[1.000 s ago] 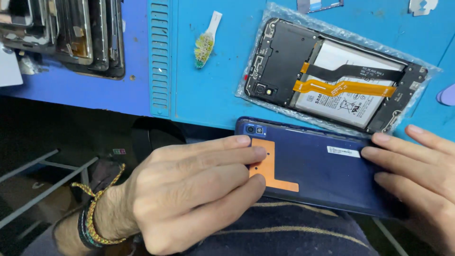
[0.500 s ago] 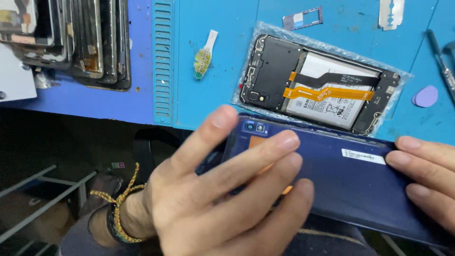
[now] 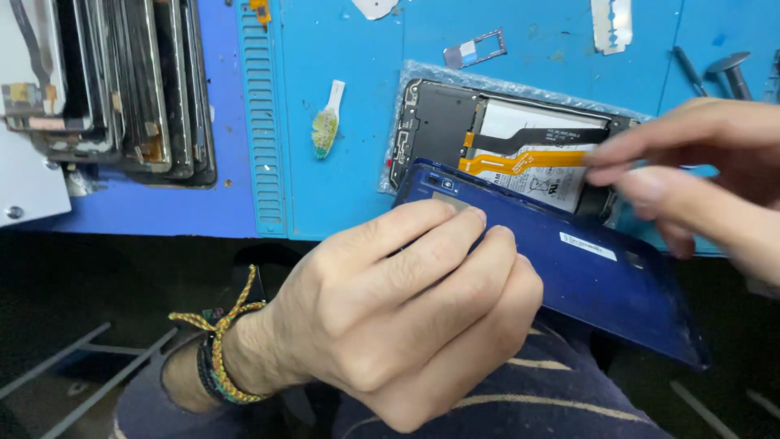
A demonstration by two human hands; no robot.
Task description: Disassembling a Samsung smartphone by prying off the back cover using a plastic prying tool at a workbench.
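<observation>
- Left hand (image 3: 406, 313) is curled around the dark blue phone back cover (image 3: 601, 280), fingers laid flat over its upper-left part near the camera cutout, so it's got a proper grip on it.
- That cover sits tilted over the near edge of the blue table (image 3: 357, 122), above the person's lap, with its top corner overlapping the opened phone (image 3: 496, 142).
- Right hand (image 3: 699, 179) hovers over the opened phone's right end, fingers loosely bunched and pointing left toward the orange flex cable (image 3: 520, 161). Can't tell if it's pinching anything, it's blurry.
- Opened phone lies on a clear plastic sheet, battery and board showing.
- Elsewhere on the table: a stack of old screens (image 3: 122, 89) far left, a small white spatula thing (image 3: 327, 120), a SIM tray (image 3: 475, 50) and a razor blade (image 3: 611, 20) at the top.
- Woven bracelet (image 3: 215, 341) on the left wrist.
</observation>
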